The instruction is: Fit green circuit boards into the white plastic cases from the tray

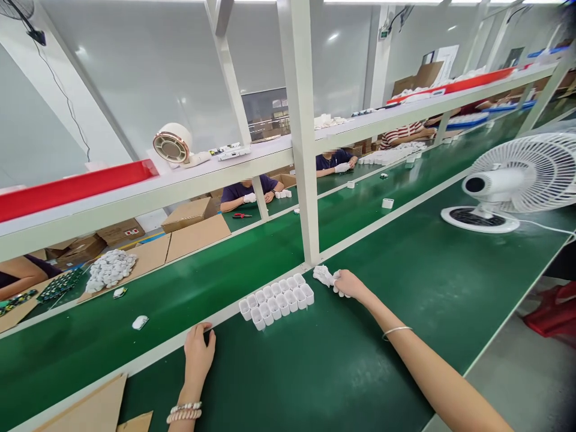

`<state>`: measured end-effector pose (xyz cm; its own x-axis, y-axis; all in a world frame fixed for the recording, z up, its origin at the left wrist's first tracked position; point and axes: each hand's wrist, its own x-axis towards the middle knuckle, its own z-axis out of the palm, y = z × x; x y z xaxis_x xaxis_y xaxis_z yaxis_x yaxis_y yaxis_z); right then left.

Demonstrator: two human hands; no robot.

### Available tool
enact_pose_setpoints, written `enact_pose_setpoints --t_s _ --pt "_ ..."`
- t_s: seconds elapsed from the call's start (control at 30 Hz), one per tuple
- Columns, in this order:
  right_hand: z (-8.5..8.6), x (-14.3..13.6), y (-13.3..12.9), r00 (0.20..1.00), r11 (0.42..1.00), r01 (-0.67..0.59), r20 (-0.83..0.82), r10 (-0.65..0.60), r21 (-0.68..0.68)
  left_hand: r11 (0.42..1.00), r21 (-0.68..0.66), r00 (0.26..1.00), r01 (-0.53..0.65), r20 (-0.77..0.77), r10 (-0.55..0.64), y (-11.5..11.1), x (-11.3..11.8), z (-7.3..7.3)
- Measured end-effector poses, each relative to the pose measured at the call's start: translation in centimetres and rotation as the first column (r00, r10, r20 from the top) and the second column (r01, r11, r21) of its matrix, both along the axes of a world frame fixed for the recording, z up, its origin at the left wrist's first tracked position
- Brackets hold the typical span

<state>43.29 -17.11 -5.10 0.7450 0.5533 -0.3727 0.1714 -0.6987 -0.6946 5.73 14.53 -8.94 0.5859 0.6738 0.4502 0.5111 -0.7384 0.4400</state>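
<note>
My right hand [348,283] is closed on a crumpled white glove [323,275], close to the foot of the white post. My left hand [198,347] rests by the pale rail along the belt, fingers slightly bent and apart, holding nothing. Between the two hands stand two rows of small white open-topped plastic cups [279,305], set side by side on the green tabletop [324,372]. The right hand is just right of the rows; the left is apart from them, to their left.
A green conveyor belt [193,279] runs past, carrying a few white parts. A white post [302,138] rises at the rail. At right stands a white fan [499,180]; cardboard [85,408] lies front left. Co-workers sit across, near piled white parts [110,269].
</note>
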Motion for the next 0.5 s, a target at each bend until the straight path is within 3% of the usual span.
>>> enact_pose_setpoints --t_s 0.5 --pt "0.51 -0.18 -0.64 1.0 1.0 -0.005 -0.008 0.005 -0.003 0.999 0.031 1.0 0.016 0.02 -0.017 -0.08 -0.03 -0.04"
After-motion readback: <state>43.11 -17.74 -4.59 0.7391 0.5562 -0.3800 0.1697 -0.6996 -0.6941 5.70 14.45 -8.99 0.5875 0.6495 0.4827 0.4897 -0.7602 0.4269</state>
